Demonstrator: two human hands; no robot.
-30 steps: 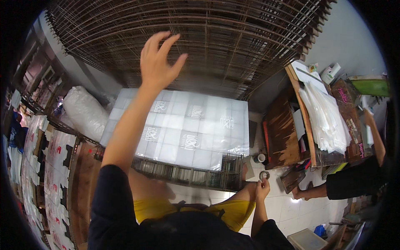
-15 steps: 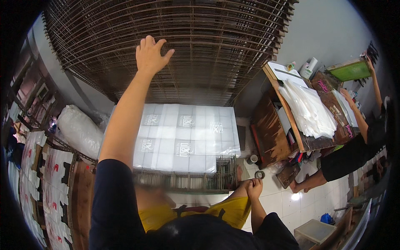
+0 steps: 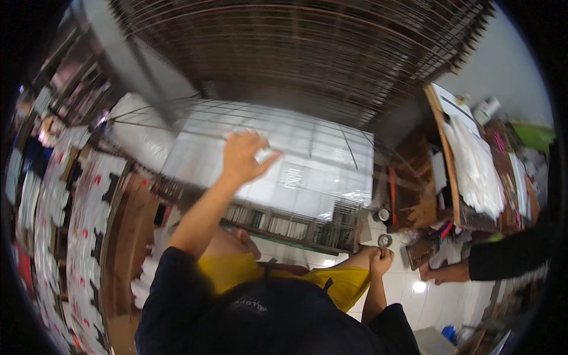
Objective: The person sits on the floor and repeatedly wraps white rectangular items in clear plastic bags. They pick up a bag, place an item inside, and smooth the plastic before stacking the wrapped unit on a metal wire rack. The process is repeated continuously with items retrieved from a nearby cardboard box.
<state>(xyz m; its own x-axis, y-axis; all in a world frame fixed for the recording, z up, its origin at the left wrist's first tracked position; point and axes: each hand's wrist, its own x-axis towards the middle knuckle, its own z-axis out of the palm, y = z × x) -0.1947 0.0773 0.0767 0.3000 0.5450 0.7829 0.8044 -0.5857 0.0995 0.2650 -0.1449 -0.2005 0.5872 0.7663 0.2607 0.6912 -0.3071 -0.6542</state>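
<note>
My left hand point(image 3: 244, 158) is in front of me with its fingers curled over the front bar of a wire rack shelf point(image 3: 313, 151), the thumb held apart. This shelf is tilted and blurred, hanging over white plastic sheets point(image 3: 242, 189) with pale printing. Those sheets lie on the lower stack of wire shelves point(image 3: 278, 226). At my right knee, my right hand point(image 3: 382, 261) rests with its fingers bent and pressed together. Whether anything is inside them is hidden.
Many raised wire shelves point(image 3: 307, 53) hang above. At right, a wooden desk point(image 3: 444, 136) carries a pile of white bags point(image 3: 473, 171); a person's leg point(image 3: 449, 272) shows beside it. Printed white bags point(image 3: 89, 236) are stacked at left, near a bulging white sack point(image 3: 139, 130).
My left hand has come down from the raised shelves, and one wire shelf has swung down with it over the sheets. My right hand stays at my knee. The view has shifted.
</note>
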